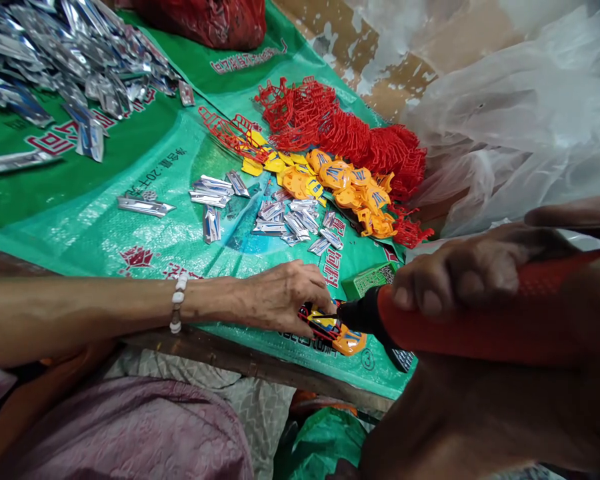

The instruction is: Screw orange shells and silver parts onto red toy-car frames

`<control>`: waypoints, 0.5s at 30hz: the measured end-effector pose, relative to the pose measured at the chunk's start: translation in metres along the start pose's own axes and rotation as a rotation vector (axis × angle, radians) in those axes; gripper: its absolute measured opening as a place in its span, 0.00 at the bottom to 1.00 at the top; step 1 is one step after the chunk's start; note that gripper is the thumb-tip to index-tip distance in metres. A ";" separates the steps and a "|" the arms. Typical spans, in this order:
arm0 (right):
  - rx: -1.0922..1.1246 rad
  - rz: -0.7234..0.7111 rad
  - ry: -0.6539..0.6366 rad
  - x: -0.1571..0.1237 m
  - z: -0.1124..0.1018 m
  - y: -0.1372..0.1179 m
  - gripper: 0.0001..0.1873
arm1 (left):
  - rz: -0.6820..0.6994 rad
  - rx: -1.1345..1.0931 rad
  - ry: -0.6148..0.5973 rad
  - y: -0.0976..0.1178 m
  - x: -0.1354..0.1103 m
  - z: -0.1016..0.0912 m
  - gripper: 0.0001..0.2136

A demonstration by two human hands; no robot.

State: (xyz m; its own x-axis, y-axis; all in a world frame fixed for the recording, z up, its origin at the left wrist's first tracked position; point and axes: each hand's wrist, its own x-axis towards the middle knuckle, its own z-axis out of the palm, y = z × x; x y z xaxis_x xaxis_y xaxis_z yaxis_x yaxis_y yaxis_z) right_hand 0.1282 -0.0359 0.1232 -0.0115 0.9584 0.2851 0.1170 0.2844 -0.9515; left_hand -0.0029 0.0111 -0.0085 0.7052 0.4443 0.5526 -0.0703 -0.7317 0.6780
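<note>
My right hand [470, 267] is wrapped around a red electric screwdriver [460, 333] with a black nose, held nearly level. Its tip meets a small toy car body [350, 341] in orange, yellow and red at the front of the green sheet. From the other side, my left hand [285, 293] pins the toy car down between bent fingers; a white bead bracelet is on that wrist. The fingers hide part of the car, and I cannot make out a screw. Just behind the screwdriver's nose lies a green box [367, 281].
Loose silver parts [283, 223] lie mid-sheet, with a big silver pile [70, 60] at upper left. Orange shells [350, 183], yellow pieces [260, 153] and stacked red frames [350, 127] sit behind. Clear plastic [520, 113] hangs at right; a red bag [205, 20] stands at the back.
</note>
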 end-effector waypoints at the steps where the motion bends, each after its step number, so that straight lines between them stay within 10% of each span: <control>1: 0.009 0.007 0.006 0.000 0.002 0.000 0.15 | 0.002 0.004 0.001 0.000 0.000 0.000 0.09; 9: 0.032 0.014 0.126 0.002 0.005 -0.007 0.17 | -0.009 0.013 -0.049 0.000 0.000 0.000 0.10; 15: 0.126 -0.024 0.339 -0.010 -0.034 0.001 0.13 | -0.002 0.069 -0.012 0.001 -0.002 0.000 0.12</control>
State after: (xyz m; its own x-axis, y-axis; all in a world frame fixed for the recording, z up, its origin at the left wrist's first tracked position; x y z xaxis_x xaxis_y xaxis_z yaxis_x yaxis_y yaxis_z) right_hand 0.1619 -0.0459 0.1236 0.3192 0.8957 0.3096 -0.0033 0.3278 -0.9447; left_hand -0.0051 0.0093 -0.0088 0.7134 0.4397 0.5456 -0.0206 -0.7651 0.6435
